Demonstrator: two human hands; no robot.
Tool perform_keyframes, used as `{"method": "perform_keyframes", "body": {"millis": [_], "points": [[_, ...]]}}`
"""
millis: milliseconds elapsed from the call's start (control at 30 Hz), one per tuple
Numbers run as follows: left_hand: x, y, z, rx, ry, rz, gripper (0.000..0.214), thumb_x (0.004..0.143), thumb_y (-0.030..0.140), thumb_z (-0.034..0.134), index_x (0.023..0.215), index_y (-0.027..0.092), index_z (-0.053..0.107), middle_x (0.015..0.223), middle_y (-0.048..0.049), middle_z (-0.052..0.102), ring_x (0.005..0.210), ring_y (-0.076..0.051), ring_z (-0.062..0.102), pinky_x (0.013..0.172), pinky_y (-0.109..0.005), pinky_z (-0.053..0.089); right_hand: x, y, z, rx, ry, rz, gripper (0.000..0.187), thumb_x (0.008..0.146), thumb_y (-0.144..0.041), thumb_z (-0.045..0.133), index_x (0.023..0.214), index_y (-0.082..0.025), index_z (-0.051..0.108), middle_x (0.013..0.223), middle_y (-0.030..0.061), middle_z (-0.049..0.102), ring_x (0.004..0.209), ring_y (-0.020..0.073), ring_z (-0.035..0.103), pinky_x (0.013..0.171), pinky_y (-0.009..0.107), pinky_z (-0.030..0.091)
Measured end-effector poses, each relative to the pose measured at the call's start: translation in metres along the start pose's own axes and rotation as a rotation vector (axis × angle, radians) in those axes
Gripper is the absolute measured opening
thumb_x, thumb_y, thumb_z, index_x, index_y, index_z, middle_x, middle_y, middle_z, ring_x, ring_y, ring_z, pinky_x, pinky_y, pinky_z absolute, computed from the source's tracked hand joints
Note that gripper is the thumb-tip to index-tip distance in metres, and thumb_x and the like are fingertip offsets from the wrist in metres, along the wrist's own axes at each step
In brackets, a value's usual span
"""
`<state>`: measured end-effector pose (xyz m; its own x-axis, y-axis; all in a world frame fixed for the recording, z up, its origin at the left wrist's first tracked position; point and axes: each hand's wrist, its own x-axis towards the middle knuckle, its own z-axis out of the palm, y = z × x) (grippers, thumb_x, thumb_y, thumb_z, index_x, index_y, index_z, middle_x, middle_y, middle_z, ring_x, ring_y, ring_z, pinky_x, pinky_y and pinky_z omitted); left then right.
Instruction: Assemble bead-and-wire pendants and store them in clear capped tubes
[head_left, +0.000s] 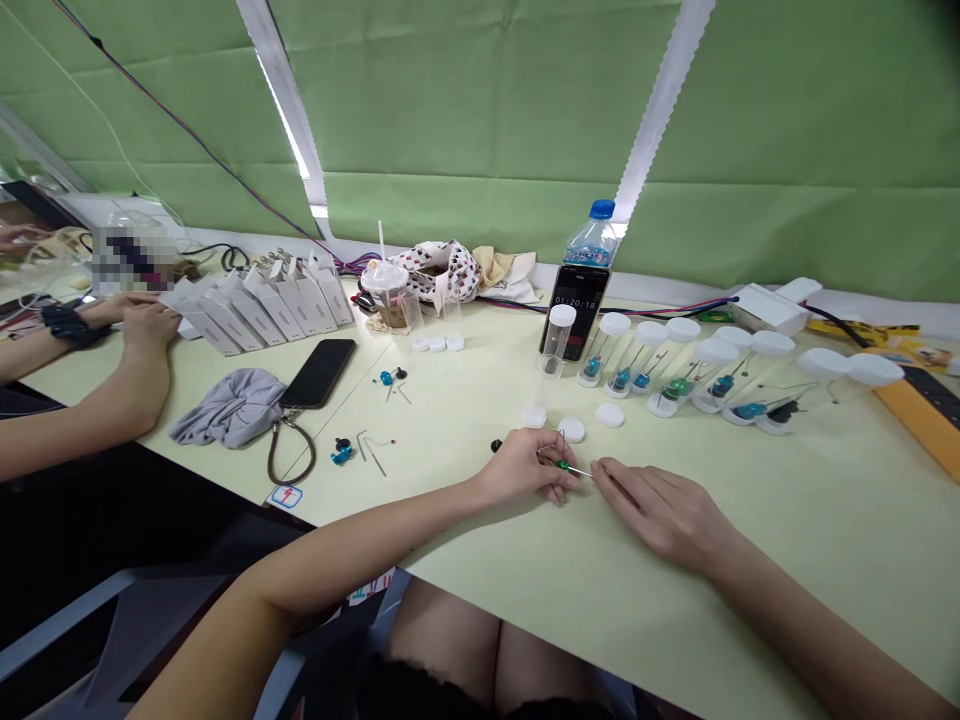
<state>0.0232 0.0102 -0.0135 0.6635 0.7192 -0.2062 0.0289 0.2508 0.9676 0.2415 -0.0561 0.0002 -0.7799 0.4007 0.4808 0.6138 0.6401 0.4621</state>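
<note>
My left hand (525,467) rests on the pale table (787,520) with its fingers pinched round a small green part (562,465) fitted with thin metal pins. My right hand (656,505) lies beside it, its fingertips closed on the end of a thin metal pin (581,471) that sticks out of that green part. Three white caps (571,429) lie just beyond my hands. Behind them lies a row of clear tubes with white caps (679,375), each holding a small blue or green part.
A phone showing a timer (576,310) leans on a water bottle (592,237). An open clear tube (556,338) stands beside it. Loose blue parts (343,451) and hex keys lie to the left, near a black phone (319,372), grey cloth and white boxes (259,305). Another person's arms (90,385) rest at far left.
</note>
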Motion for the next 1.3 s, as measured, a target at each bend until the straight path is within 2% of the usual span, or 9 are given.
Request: {"method": "perform_keyframes", "body": {"millis": [100,333,600,800,1300], "points": [[-0.0001,0.0002,-0.0002,0.018,-0.004,-0.005,0.041,0.06,0.035,0.083,0.082,0.011,0.059,0.066,-0.0024,0.066,0.054,-0.012,0.064,0.056,-0.027,0.054,-0.0027,-0.0008,0.0015,0.062,-0.024,0.06,0.031,0.088,-0.003,0.052,0.112,-0.016,0.065,0.103,0.0114,0.072,0.076,0.0182,0.069,0.067,0.031,0.053],[-0.0009,0.0022,0.0005,0.024,0.01,-0.007,0.037,0.062,0.032,0.082,0.082,0.011,0.059,0.065,-0.0017,0.065,0.053,-0.012,0.064,0.054,-0.026,0.053,-0.0028,-0.0019,0.003,0.097,-0.04,0.09,0.031,0.089,-0.003,0.049,0.111,-0.017,0.065,0.104,0.0106,0.072,0.074,0.0171,0.068,0.066,0.03,0.052],[0.0,0.0005,0.0005,0.02,0.004,-0.008,0.032,0.064,0.028,0.08,0.082,0.011,0.059,0.065,-0.0016,0.066,0.053,-0.011,0.063,0.055,-0.025,0.053,0.0011,-0.0012,0.001,0.017,-0.018,0.015,0.027,0.085,0.001,0.052,0.104,-0.012,0.066,0.098,0.0121,0.073,0.071,0.0175,0.068,0.063,0.031,0.05],[-0.0004,0.0003,0.0002,0.033,-0.004,-0.006,0.035,0.064,0.031,0.081,0.083,0.011,0.059,0.065,-0.002,0.066,0.054,-0.011,0.064,0.055,-0.025,0.053,0.0014,-0.0026,0.001,0.088,-0.009,0.082,0.03,0.087,0.0,0.05,0.106,-0.015,0.066,0.097,0.0094,0.073,0.069,0.0154,0.067,0.063,0.029,0.049],[-0.0019,0.0013,0.0012,0.058,-0.014,0.019,0.035,0.064,0.033,0.08,0.081,0.011,0.059,0.065,-0.002,0.064,0.054,-0.012,0.063,0.053,-0.025,0.052,0.0058,-0.0015,0.0015,0.094,0.024,0.087,0.027,0.088,0.0,0.046,0.102,-0.015,0.064,0.09,0.0081,0.074,0.068,0.0153,0.068,0.059,0.028,0.048]]}}
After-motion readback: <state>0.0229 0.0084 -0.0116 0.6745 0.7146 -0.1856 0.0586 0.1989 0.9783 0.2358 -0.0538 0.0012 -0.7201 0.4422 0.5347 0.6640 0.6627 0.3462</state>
